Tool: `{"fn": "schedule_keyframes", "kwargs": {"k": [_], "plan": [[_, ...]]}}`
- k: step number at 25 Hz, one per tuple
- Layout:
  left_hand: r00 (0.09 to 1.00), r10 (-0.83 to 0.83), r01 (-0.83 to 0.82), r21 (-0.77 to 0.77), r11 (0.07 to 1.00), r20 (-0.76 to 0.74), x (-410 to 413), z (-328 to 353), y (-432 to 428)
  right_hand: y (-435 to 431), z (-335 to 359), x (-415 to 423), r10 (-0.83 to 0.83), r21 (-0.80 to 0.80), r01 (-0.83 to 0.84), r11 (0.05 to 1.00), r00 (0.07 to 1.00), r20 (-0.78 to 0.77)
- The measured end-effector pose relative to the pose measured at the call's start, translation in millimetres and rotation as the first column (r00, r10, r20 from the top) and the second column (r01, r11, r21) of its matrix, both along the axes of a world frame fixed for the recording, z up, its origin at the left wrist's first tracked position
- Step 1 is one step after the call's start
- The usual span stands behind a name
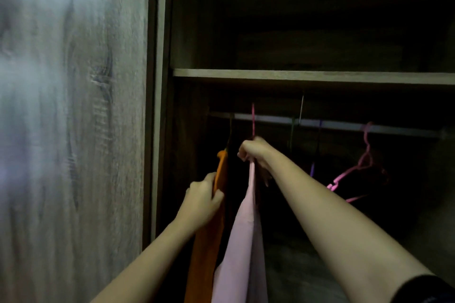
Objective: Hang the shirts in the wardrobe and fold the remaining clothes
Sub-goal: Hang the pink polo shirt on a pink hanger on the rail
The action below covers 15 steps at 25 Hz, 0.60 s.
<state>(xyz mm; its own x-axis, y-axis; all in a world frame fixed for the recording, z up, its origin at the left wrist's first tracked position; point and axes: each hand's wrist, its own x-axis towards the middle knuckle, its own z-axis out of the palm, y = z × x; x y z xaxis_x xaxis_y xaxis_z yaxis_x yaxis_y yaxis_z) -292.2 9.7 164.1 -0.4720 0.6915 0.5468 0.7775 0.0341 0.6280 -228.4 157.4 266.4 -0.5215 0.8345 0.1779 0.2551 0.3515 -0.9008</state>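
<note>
Inside the dark wardrobe a metal rail runs under a shelf. A pale pink shirt hangs from a pink hanger whose hook reaches over the rail. My right hand grips the top of that hanger and the shirt's collar. To its left an orange shirt hangs from a dark hook. My left hand holds the orange shirt's edge, its fingers curled round the cloth.
An empty pink hanger hangs on the rail to the right, with purple and green hooks between. A wooden shelf sits just above the rail. The wardrobe's wood-grain door fills the left side.
</note>
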Motion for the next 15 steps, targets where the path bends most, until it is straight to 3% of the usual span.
{"fn": "schedule_keyframes", "kwargs": {"k": [4,7,11,13,15], "plan": [[0.998,-0.043,0.043,-0.011,0.999,0.034,-3,1,-6,22,-22,-9,-0.025,-0.022,0.027,0.999,0.998,0.060],[0.999,-0.038,0.039,-0.018,0.999,0.034,-5,0,-7,41,-35,-17,-0.019,0.038,0.015,0.999,0.995,0.102],[1.000,0.008,-0.006,-0.056,0.998,0.029,-4,0,-9,24,-16,0,-0.067,0.200,0.012,0.980,0.960,0.273],[0.999,0.032,-0.033,-0.034,0.999,-0.016,-4,0,-19,2,-9,7,-0.182,0.381,0.088,0.920,0.959,0.219],[0.994,0.035,-0.033,0.018,0.999,-0.100,-8,1,-40,-35,-14,12,-0.188,0.530,0.135,0.837,0.981,0.048]]}}
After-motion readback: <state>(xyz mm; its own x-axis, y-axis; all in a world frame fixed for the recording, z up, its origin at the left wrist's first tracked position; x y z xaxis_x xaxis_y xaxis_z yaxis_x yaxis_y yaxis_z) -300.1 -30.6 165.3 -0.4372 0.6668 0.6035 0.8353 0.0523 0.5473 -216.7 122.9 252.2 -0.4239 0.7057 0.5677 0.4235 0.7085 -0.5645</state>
